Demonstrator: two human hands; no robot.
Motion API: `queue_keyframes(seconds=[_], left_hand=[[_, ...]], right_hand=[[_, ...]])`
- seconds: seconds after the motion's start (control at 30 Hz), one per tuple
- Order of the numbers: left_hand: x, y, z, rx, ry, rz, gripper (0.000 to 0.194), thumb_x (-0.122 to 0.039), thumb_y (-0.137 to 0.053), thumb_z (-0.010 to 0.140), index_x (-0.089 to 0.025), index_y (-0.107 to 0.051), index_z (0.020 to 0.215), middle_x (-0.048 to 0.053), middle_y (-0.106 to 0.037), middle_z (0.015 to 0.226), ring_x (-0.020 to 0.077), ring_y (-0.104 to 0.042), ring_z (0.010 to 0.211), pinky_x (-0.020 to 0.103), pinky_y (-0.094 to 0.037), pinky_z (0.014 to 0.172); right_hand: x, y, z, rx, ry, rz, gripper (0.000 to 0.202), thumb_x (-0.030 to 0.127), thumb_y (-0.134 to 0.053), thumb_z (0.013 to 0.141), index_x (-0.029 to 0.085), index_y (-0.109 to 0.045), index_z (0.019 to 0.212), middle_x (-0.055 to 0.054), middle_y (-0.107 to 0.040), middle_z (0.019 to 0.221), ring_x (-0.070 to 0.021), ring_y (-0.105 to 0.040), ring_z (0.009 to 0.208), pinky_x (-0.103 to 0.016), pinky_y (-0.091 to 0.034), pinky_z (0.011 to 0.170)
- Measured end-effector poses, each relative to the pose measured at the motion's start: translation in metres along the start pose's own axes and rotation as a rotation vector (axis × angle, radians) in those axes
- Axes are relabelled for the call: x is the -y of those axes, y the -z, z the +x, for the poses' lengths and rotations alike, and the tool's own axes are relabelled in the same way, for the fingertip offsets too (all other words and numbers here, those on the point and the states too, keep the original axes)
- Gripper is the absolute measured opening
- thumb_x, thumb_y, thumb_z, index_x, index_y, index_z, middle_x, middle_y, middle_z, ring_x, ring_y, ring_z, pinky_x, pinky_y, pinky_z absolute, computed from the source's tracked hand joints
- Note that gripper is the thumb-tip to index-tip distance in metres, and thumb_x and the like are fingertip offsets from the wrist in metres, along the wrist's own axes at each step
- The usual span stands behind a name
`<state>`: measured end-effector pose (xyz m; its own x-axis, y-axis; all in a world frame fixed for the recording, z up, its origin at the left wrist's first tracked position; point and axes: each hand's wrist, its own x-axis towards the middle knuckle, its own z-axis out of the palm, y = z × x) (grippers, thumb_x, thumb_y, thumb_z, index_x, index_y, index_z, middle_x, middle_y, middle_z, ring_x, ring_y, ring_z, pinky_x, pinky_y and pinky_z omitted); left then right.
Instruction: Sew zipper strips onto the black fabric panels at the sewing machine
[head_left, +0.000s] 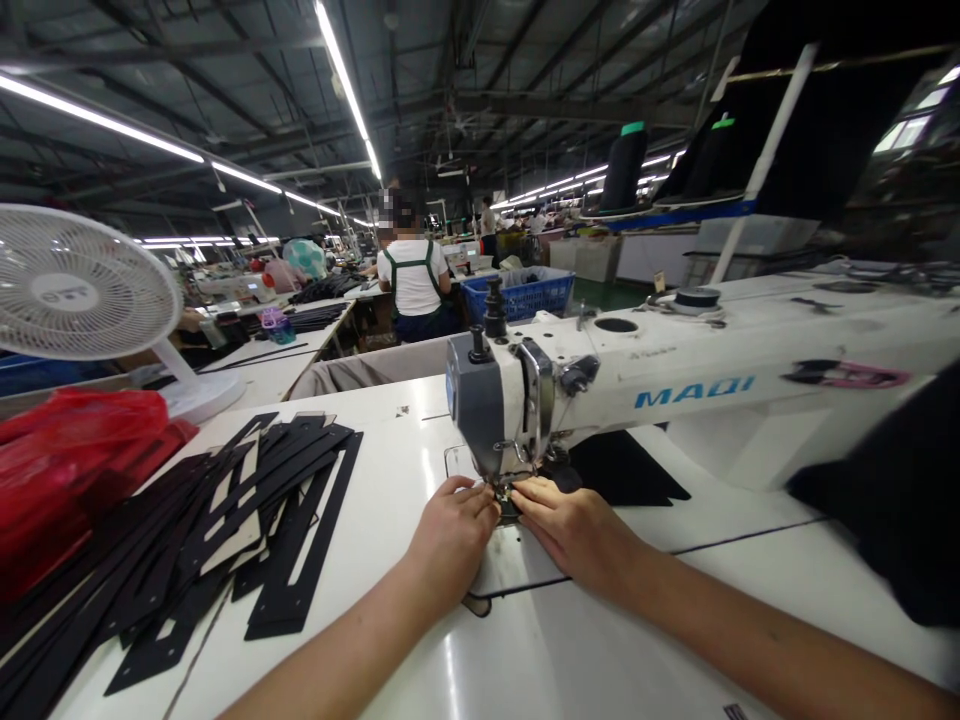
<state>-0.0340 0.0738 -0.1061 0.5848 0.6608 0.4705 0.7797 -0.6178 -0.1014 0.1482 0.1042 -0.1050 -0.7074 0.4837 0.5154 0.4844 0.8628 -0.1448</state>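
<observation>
A white and grey sewing machine (487, 410) stands on the table before me, its needle and presser foot down between my hands. My left hand (454, 530) is at the left of the foot, fingers closed together at the edge of a small piece of black fabric (510, 512). From the other side my right hand (570, 520) has its fingers pressed together on the same piece. Most of that piece is hidden by the fingers and the machine head. Behind my right hand lies a larger black fabric panel (626, 468), under the machine arm.
Black slotted strips (307, 540) lie in a heap on the left, beside a red plastic bag (82, 450). A white fan (67, 290) stands behind them. Beyond the table are a blue basket (525, 293) and a person (412, 275) facing away. Thread cones (624, 170) rise at the right.
</observation>
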Motion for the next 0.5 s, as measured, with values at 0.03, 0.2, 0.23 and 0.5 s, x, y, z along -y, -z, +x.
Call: queue_keyframes(seconds=[0.03,0.2,0.23,0.5], left_hand=[[0.0,-0.0001,0.0,-0.003,0.0,-0.003,0.013,-0.009,-0.048,0.086,-0.015,-0.059,0.085,0.007,-0.069,0.091,0.0171,-0.064,0.088,0.033,-0.047,0.084],[-0.0011,0.0011,0.0001,-0.008,0.007,0.008,0.012,-0.009,-0.049,0.086,-0.014,-0.059,0.083,0.007,-0.069,0.091,0.0179,-0.064,0.087,0.033,-0.047,0.081],[-0.0013,0.0013,0.0001,-0.008,0.008,0.012,0.012,-0.009,-0.049,0.086,-0.014,-0.059,0.083,0.007,-0.069,0.092,0.0179,-0.064,0.087,0.033,-0.047,0.081],[-0.0007,0.0004,0.0019,0.032,0.061,0.006,0.011,-0.009,-0.052,0.083,-0.017,-0.059,0.083,0.005,-0.069,0.092,0.0174,-0.064,0.087,0.034,-0.044,0.089]], right_hand=[[-0.0001,-0.0005,0.0001,0.0,-0.001,-0.004,0.027,0.005,-0.039,0.084,0.012,-0.062,0.096,-0.011,-0.066,0.099,-0.0195,-0.062,0.093,-0.029,-0.053,0.078],[0.0011,-0.0015,0.0004,-0.012,-0.008,-0.017,0.024,0.005,-0.04,0.085,0.012,-0.062,0.093,-0.011,-0.066,0.095,-0.0203,-0.062,0.093,-0.03,-0.053,0.079],[0.0014,-0.0016,0.0005,-0.014,-0.009,-0.02,0.025,0.005,-0.04,0.085,0.012,-0.062,0.093,-0.01,-0.066,0.094,-0.0202,-0.062,0.093,-0.03,-0.053,0.079],[0.0026,-0.0026,0.003,0.013,-0.048,-0.031,0.025,0.004,-0.041,0.084,0.013,-0.062,0.094,-0.01,-0.066,0.094,-0.0185,-0.063,0.089,-0.027,-0.053,0.076]])
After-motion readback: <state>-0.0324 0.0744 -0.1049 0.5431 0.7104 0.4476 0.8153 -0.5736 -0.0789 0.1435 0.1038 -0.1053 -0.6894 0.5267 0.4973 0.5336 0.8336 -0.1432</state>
